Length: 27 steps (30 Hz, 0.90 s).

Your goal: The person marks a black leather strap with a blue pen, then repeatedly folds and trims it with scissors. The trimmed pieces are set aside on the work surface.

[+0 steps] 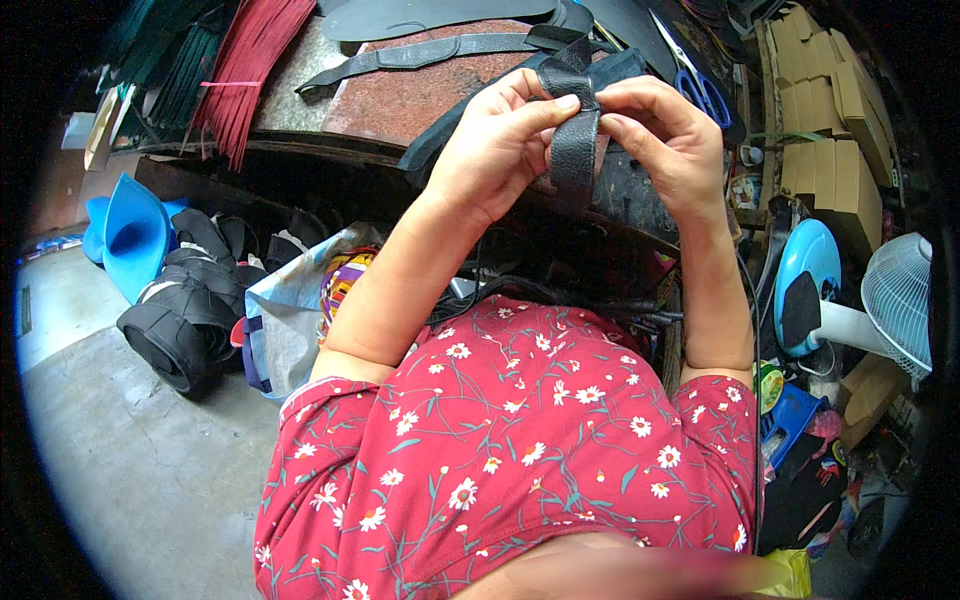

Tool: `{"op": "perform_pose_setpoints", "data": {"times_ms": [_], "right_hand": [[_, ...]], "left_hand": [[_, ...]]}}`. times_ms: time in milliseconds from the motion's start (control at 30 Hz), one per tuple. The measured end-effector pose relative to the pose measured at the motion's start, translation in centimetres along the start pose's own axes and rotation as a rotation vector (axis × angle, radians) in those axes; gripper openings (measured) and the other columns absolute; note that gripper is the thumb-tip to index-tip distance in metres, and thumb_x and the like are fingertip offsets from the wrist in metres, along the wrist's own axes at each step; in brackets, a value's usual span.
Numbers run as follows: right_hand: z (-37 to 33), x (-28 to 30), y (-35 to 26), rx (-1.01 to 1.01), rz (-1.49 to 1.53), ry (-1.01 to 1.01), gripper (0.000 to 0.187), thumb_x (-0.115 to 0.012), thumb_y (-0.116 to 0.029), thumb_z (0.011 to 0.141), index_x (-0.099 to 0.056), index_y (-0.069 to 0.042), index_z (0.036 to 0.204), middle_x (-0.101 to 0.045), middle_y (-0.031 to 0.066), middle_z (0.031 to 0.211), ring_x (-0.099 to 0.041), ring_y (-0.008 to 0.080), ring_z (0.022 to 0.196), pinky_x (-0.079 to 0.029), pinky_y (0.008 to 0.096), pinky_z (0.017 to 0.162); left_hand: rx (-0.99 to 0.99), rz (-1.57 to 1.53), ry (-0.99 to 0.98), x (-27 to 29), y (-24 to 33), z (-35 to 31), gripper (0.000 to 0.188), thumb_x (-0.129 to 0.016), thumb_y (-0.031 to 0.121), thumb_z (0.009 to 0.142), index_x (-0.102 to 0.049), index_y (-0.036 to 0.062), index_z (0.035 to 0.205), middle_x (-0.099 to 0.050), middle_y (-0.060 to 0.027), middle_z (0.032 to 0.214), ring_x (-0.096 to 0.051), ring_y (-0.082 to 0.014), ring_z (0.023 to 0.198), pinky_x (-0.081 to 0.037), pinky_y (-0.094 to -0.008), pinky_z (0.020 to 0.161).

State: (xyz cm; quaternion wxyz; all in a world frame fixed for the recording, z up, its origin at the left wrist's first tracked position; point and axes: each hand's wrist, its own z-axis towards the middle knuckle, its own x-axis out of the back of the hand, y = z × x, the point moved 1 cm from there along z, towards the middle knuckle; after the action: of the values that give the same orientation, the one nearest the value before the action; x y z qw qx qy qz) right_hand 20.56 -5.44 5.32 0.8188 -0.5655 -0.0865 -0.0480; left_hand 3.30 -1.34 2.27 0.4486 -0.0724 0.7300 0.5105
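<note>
The left hand (pixel 500 135) grips a black textured strap (pixel 574 150) between thumb and fingers. The right hand (pixel 670 140) pinches the right edge of the same strap with thumb and index finger. The strap is bent over at the grip point, its lower portion hanging between the hands, above the near edge of the workbench (pixel 310 55). A long black band (pixel 420 52) lies on the bench, on the far side of the left hand. Blue-handled scissors (pixel 705 95) lie to the far right of the right hand. A bundle of red strips (pixel 245 80) lies at the bench's left, overhanging the near edge.
</note>
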Motion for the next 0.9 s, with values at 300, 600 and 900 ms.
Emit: {"op": "perform_pose_setpoints", "data": {"times_ms": [300,600,900], "right_hand": [[-0.3,0.3,-0.3,0.07,-0.133,-0.01,0.008,-0.066,-0.001,0.082,-0.064,0.002,0.089,-0.062,0.0065,0.081,-0.061,0.0132,0.073,-0.049,0.0246,0.066],[2.0,6.9,3.0,-0.244,-1.307,0.266,0.024,-0.063,-0.026,0.082,-0.065,-0.012,0.101,-0.066,0.0098,0.102,-0.062,0.0299,0.097,-0.049,0.0417,0.084],[2.2,8.7,4.7,-0.505,-1.375,0.303,0.045,-0.07,-0.045,0.078,-0.062,-0.01,0.106,-0.063,0.0135,0.109,-0.063,0.035,0.098,-0.05,0.0452,0.082]], "left_hand": [[0.076,-0.054,0.0,-1.1,-0.3,-0.2,0.014,-0.062,0.009,0.09,-0.052,0.0043,0.097,-0.062,-0.0039,0.078,-0.064,-0.0091,0.065,-0.054,-0.0225,0.056],[-0.118,0.15,0.052,0.1,1.7,0.3,0.018,-0.057,0.01,0.094,-0.051,0.007,0.111,-0.065,-0.0051,0.098,-0.065,-0.0111,0.082,-0.054,-0.0245,0.068],[-0.169,-0.001,0.09,0.8,2.5,1.2,0.028,-0.066,0.001,0.086,-0.05,0.0052,0.108,-0.065,-0.0053,0.093,-0.065,-0.0112,0.075,-0.054,-0.0221,0.06]]}}
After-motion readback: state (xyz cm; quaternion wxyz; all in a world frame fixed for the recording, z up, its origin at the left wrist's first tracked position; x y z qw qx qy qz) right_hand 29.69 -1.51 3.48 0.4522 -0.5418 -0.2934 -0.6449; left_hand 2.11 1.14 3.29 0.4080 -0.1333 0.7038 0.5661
